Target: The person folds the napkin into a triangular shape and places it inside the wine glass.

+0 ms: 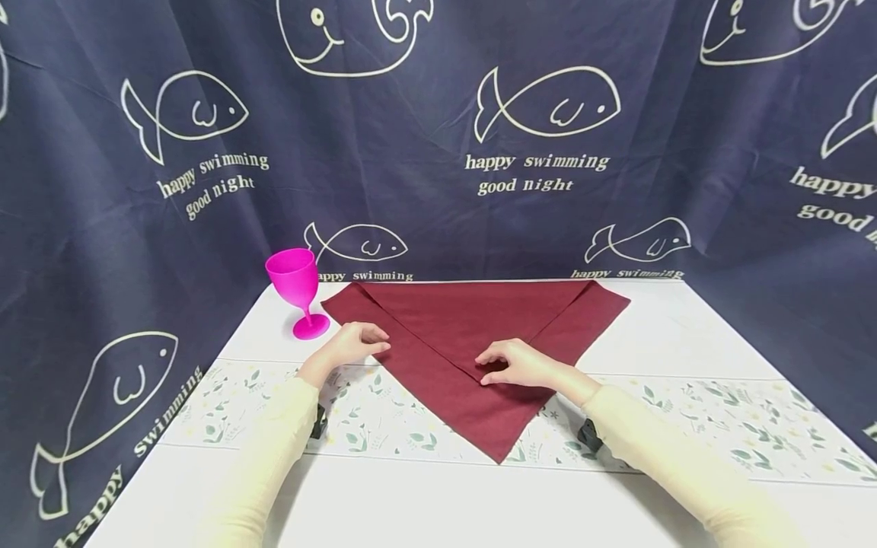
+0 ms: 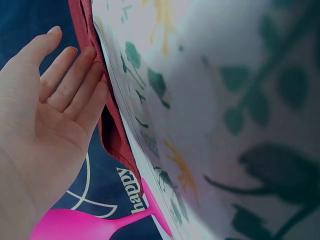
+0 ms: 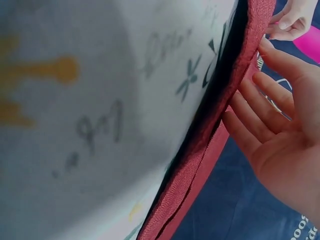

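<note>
A dark red cloth napkin (image 1: pixel 438 304) lies with its far part folded down toward the near side, making a triangular flap. Its near corner points at the front of the table. My right hand (image 1: pixel 524 364) is over the flap's tip, fingers loosely bent; in the right wrist view its fingertips (image 3: pixel 240 97) touch or nearly touch the cloth. At the napkin's left edge is my left hand (image 1: pixel 351 344), fingers relaxed and apart from the thumb; in the left wrist view its fingertips (image 2: pixel 92 55) meet the cloth's edge. Neither hand grips anything visible.
A bright pink goblet (image 1: pixel 294 278) stands upright at the back left, close to the napkin's left corner and my left hand. Under the napkin runs a leaf-patterned strip across the white table (image 1: pixel 425 506). A dark blue fish-print curtain (image 1: pixel 425 152) hangs behind.
</note>
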A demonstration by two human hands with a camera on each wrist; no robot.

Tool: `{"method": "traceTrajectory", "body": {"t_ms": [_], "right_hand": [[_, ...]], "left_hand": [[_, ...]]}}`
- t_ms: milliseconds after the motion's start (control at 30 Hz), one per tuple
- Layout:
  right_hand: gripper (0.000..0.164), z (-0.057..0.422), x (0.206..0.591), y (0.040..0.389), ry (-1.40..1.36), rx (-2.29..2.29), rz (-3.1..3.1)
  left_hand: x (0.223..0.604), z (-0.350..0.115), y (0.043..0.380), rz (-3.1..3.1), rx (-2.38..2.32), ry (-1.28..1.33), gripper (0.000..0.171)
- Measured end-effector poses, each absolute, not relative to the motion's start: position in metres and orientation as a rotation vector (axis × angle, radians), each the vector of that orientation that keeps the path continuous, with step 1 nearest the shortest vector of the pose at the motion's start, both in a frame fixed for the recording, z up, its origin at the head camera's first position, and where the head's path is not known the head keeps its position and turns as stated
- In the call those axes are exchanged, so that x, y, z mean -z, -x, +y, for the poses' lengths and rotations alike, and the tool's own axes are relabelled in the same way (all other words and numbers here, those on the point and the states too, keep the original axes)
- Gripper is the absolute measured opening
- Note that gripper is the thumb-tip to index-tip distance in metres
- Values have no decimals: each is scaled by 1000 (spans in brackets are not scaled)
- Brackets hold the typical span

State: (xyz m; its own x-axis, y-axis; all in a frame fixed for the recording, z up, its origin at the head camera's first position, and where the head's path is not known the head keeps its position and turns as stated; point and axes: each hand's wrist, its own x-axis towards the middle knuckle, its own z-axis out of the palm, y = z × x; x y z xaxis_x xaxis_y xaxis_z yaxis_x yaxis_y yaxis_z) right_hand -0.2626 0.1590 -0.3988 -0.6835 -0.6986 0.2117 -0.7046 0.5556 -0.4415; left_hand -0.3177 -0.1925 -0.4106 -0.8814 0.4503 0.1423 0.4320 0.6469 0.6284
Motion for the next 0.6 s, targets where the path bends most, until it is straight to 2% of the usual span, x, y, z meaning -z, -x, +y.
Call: {"method": "traceTrajectory", "body": {"t_ms": [367,600], "right_hand": [[36,157,401,261,-1284,-717,-2737],[28,158,404,261,-1307,-699,-2694]], "left_hand": [[409,-193,317,2827,-1046,-760,25],[408,-191,316,2829,-1031,-733,25]]}}
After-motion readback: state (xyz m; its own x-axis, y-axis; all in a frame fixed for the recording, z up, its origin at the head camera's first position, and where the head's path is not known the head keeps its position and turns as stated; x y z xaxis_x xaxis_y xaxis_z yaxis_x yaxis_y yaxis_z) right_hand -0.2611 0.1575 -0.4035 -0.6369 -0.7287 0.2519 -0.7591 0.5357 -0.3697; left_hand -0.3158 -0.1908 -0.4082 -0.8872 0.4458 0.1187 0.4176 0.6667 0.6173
